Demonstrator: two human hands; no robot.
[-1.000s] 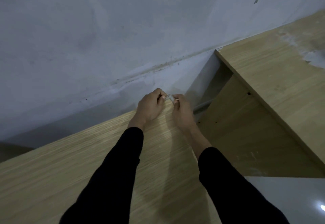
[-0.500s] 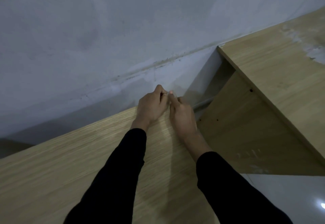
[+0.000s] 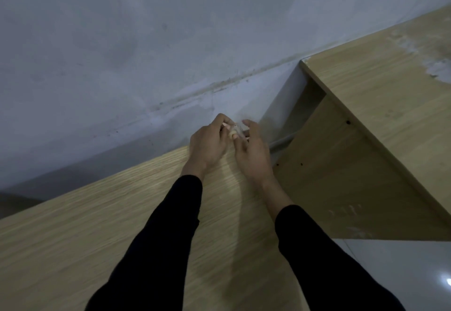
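Observation:
Both hands meet at the far corner of a light wooden board (image 3: pixel 122 225), close to the wall. My left hand (image 3: pixel 208 143) has its fingers curled and pinches a small, pale, partly clear object (image 3: pixel 235 131) that is blurred and hard to identify. My right hand (image 3: pixel 253 152) sits just to the right, fingers loosely spread, fingertips at the same small object. Black sleeves cover both forearms. What the object is stays unclear.
A grey-white wall (image 3: pixel 146 54) with a stained seam rises behind the board. A second wooden panel (image 3: pixel 390 91) runs diagonally at right, with a lower wooden face (image 3: pixel 341 176) showing small holes. Glossy white floor (image 3: pixel 402 274) lies at bottom right.
The right hand's fingers have spread apart from the pinched pose of a second ago. The left hand has kept its place at the board's corner. The view has shifted slightly.

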